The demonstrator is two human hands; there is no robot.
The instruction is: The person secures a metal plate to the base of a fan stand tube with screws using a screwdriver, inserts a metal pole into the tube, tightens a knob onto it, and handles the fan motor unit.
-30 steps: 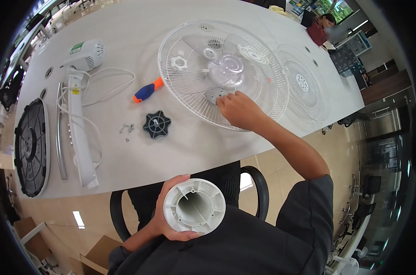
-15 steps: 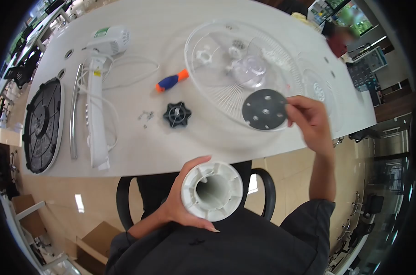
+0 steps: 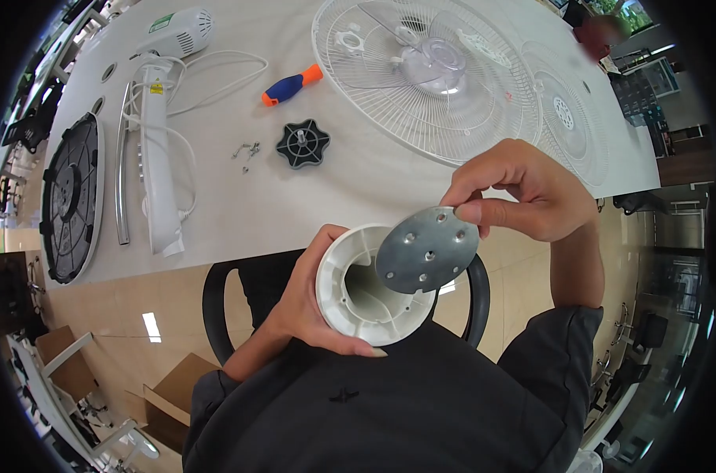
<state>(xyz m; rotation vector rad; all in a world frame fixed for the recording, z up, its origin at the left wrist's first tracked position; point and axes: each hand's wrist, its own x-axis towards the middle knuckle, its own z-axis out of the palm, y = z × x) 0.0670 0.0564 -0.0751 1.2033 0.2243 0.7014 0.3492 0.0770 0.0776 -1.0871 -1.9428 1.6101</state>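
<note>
My left hand (image 3: 314,303) is wrapped round a white hollow cylinder (image 3: 338,303), its open end facing up at the lower middle. Between the thumb and fingers of my right hand (image 3: 531,193) is a round grey metal plate (image 3: 427,254) with several holes. The plate is tilted and overlaps the right part of the cylinder's opening; whether the two touch I cannot tell. Beyond them on the table lie a dark star-shaped knob (image 3: 303,144), a few small screws (image 3: 247,151) and a blue and orange screwdriver handle (image 3: 291,85).
A fan grille with clear blades (image 3: 433,71) fills the table's far right, with a second grille (image 3: 567,118) beside it. At left are a white motor unit (image 3: 180,33), a white post with cable (image 3: 159,158), a metal tube (image 3: 122,165) and a black-ribbed base (image 3: 72,197). A person (image 3: 598,35) sits beyond.
My right hand has picked the metal plate up from the grille and brought it down and towards me, over the cylinder's edge. My left hand still holds the cylinder.
</note>
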